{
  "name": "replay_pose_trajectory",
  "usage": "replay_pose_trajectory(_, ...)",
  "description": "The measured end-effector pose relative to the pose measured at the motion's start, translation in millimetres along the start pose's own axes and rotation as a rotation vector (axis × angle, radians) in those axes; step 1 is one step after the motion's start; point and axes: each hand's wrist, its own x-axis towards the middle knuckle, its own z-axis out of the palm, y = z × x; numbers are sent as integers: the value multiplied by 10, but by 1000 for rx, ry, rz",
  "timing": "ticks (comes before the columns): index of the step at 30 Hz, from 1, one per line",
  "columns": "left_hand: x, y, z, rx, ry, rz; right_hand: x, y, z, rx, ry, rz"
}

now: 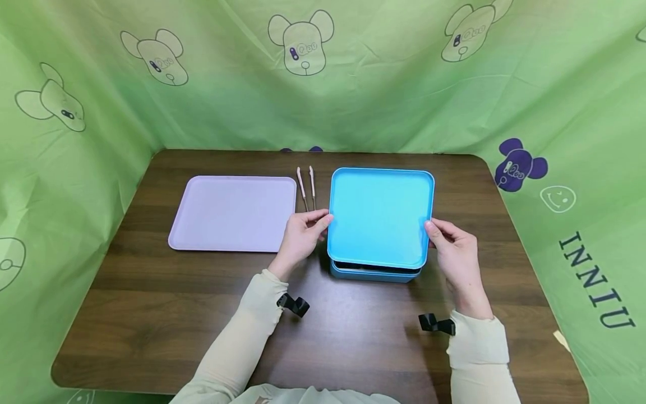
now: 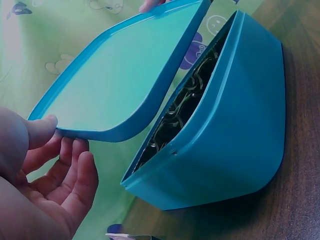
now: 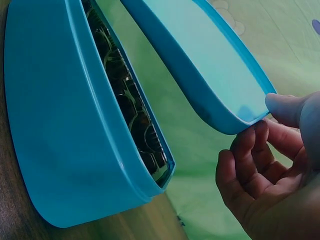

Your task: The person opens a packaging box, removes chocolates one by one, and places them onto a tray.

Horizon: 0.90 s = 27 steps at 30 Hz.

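Note:
A blue lid (image 1: 381, 219) is held above a blue box (image 1: 373, 274), with a gap between them in both wrist views. My left hand (image 1: 301, 235) pinches the lid's left edge between thumb and fingers. On the opposite edge, my right hand (image 1: 456, 252) pinches it the same way. The box (image 2: 235, 125) stands on the table, its top uncovered beneath the raised lid (image 2: 125, 75). Through the gap in the right wrist view, dark, shiny, rounded contents (image 3: 127, 95) show inside; their kind is unclear.
A lilac tray (image 1: 232, 213) lies on the brown wooden table (image 1: 202, 320), left of the box. Two thin tools with pale pink handles (image 1: 301, 182) lie between tray and box, partly behind my left hand. Green printed cloth (image 1: 373, 112) hangs around the table's back and sides.

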Motion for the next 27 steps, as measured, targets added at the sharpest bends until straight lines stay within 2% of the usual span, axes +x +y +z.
replay_pose_trajectory(10,-3,19,-17,-2,-1,-15,5,-2,8,25,5,-7)
replay_pose_trajectory(16,-10,21,-14,-12,-8,-10,-8,-4,6,-15,16,-3)
replay_pose_trajectory(20,-11,24,-6,-32,-24,-14,-6,-4,15,-10,62,3)
replay_pose_trajectory(27,-8,29,9,-102,-37,-17,24,-18,10,65,163,33)
